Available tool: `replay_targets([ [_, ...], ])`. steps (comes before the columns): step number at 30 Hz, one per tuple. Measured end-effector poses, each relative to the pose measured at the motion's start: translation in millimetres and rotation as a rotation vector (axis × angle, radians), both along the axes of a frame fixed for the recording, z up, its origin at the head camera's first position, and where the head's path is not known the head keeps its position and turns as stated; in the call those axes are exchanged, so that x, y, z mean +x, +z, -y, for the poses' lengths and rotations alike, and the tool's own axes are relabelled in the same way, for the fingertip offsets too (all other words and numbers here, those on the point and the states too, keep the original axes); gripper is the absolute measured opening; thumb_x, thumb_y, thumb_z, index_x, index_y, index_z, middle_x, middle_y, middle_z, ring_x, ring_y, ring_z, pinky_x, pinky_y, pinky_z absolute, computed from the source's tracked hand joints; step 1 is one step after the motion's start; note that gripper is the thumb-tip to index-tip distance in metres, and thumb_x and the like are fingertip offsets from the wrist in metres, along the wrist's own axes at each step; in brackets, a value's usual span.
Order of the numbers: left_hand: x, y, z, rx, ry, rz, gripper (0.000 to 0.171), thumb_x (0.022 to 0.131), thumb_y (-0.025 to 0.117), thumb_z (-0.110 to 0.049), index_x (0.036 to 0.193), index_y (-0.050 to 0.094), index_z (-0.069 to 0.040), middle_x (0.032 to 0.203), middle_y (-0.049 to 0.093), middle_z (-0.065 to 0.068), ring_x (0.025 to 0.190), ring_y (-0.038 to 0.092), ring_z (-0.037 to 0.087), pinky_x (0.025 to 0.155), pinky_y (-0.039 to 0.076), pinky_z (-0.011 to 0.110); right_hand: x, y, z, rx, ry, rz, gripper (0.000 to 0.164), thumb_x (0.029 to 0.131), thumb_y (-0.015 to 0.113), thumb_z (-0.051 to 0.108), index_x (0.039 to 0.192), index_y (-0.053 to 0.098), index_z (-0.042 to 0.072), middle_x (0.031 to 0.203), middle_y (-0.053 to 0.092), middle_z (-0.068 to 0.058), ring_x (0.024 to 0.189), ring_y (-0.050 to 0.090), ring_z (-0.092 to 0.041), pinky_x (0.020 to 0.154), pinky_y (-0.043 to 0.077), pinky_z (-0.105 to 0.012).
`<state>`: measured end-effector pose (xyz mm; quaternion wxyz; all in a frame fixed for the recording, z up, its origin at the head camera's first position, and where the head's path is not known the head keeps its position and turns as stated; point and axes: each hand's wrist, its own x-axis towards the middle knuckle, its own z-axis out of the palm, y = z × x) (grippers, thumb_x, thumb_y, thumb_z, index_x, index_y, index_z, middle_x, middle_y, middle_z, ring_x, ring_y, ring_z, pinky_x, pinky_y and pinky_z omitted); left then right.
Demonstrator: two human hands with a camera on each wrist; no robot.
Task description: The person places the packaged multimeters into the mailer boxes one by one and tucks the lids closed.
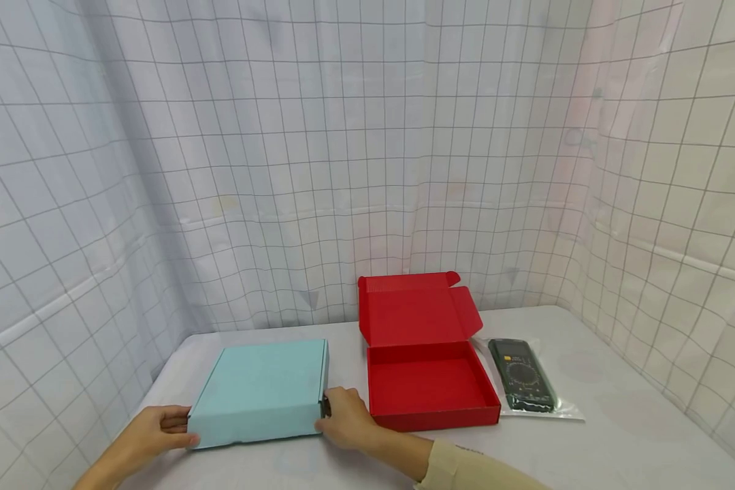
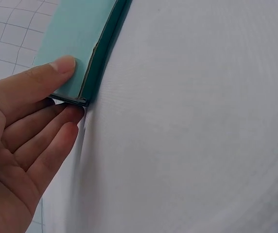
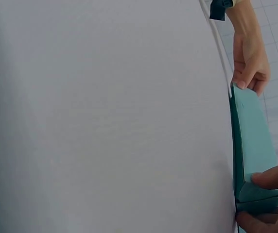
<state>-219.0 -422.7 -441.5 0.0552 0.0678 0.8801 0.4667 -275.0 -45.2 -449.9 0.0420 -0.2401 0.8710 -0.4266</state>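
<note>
A light blue cardboard box (image 1: 266,381) with its lid closed lies on the left part of the white table. My left hand (image 1: 147,435) grips its front left corner. In the left wrist view the thumb of that left hand (image 2: 25,116) presses the front face (image 2: 76,43) of the box, while its fingers bend behind the end. At the front right corner my right hand (image 1: 345,416) holds the same box between thumb and fingers. The right wrist view has the right thumb (image 3: 272,177) on the front face and fingers at the side.
An open red cardboard box (image 1: 435,420) stands right of the blue one, its lid (image 1: 416,309) raised at the back. Farther right lies a dark multimeter (image 1: 520,374) in a clear plastic bag (image 1: 563,410). Gridded white curtains (image 1: 367,156) enclose the table (image 1: 612,435) at back and sides.
</note>
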Motion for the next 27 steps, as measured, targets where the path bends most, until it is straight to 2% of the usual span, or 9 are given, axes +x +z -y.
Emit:
replay_targets([
  [5, -0.1, 0.3, -3.5, -0.035, 0.049, -0.009, 0.068, 0.092, 0.081, -0.017, 0.125, 0.047, 0.032, 0.114, 0.068, 0.032, 0.104, 0.071, 0.038, 0.080, 0.061, 0.034, 0.4, 0.5, 1.1, 0.041, -0.011, -0.025, 0.017, 0.088, 0.082, 0.006, 0.096, 0.067, 0.002, 0.078, 0.060, 0.001, 0.073, 0.053, -0.015, 0.060, 0.044, -0.027],
  [10, -1.2, 1.7, -5.4, -0.074, 0.083, -0.023, 0.063, 0.090, 0.083, -0.017, 0.121, 0.052, 0.028, 0.107, 0.072, 0.023, 0.097, 0.072, 0.030, 0.077, 0.060, 0.033, 0.1, -0.4, 2.6, 0.078, -0.024, -0.060, 0.025, 0.088, 0.083, 0.008, 0.107, 0.070, -0.001, 0.092, 0.070, -0.003, 0.080, 0.061, -0.012, 0.075, 0.058, -0.032],
  [13, -1.7, 1.8, -5.5, -0.079, 0.087, -0.030, 0.059, 0.090, 0.083, -0.016, 0.119, 0.054, 0.026, 0.104, 0.073, 0.021, 0.094, 0.072, 0.027, 0.076, 0.060, 0.032, -0.1, -1.3, 3.4, 0.091, -0.033, -0.074, 0.028, 0.088, 0.084, 0.009, 0.110, 0.070, -0.002, 0.098, 0.072, -0.005, 0.085, 0.064, -0.013, 0.082, 0.060, -0.037],
  [16, -2.4, 1.5, -6.4, -0.089, 0.101, -0.035, 0.056, 0.089, 0.083, -0.015, 0.117, 0.057, 0.024, 0.102, 0.074, 0.019, 0.091, 0.072, 0.024, 0.074, 0.060, 0.032, -0.6, -0.9, 3.9, 0.100, -0.041, -0.084, 0.030, 0.087, 0.084, 0.009, 0.111, 0.070, -0.002, 0.098, 0.072, -0.006, 0.085, 0.065, -0.014, 0.083, 0.060, -0.038],
  [23, -3.3, 1.4, -13.5, -0.152, 0.198, -0.047, 0.052, 0.081, 0.089, -0.015, 0.111, 0.062, 0.017, 0.095, 0.075, 0.013, 0.085, 0.071, 0.023, 0.069, 0.059, 0.032, -3.1, -1.0, 5.1, 0.116, -0.040, -0.093, 0.028, 0.087, 0.085, 0.008, 0.109, 0.070, -0.002, 0.093, 0.071, -0.005, 0.080, 0.063, -0.012, 0.078, 0.060, -0.035],
  [27, -4.1, 1.5, -18.3, -0.179, 0.229, -0.067, 0.045, 0.078, 0.091, -0.013, 0.104, 0.064, 0.012, 0.091, 0.075, 0.012, 0.079, 0.069, 0.021, 0.062, 0.058, 0.033, -2.9, -0.1, 5.6, 0.124, -0.036, -0.093, 0.030, 0.087, 0.085, 0.008, 0.110, 0.070, -0.002, 0.093, 0.072, -0.005, 0.081, 0.064, -0.011, 0.079, 0.061, -0.034],
])
